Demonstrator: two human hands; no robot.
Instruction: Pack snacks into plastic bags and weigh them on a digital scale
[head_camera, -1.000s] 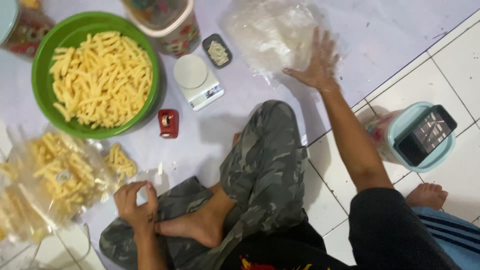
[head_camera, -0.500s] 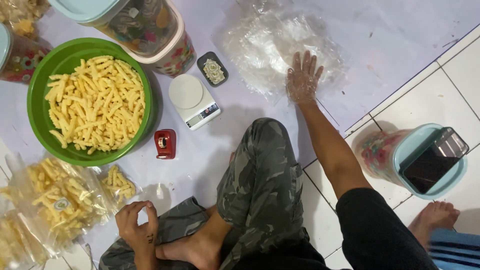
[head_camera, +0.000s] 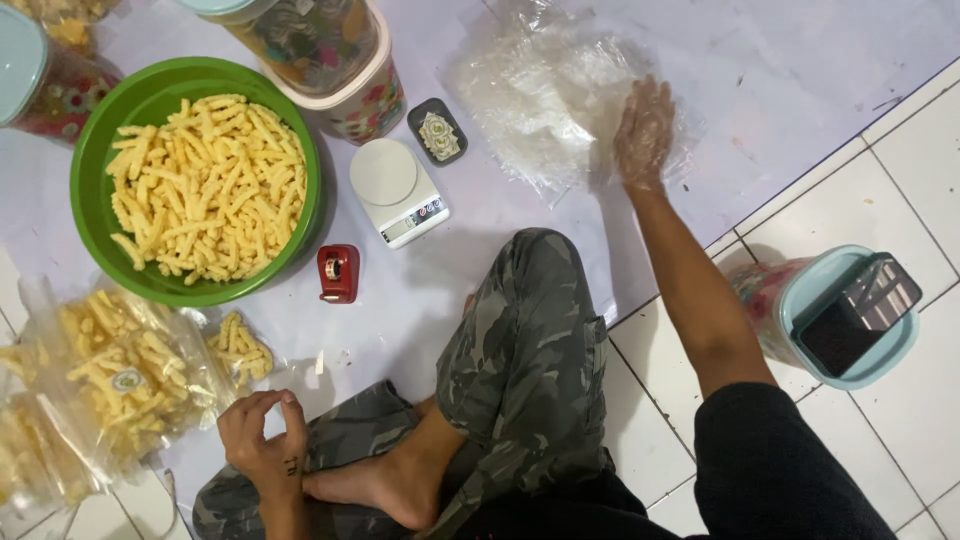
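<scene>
Beside the green bowl (head_camera: 88, 120), right hand (head_camera: 645, 130) flat inside clear bags (head_camera: 545, 95), left hand (head_camera: 262, 440) curled, empty.

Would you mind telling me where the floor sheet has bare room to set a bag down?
Bare sheet lies right of the pile of clear bags, up to the white tiles. A narrower patch lies between the scale and the knee. Crowded around the green bowl, jars and filled snack bags.
</scene>
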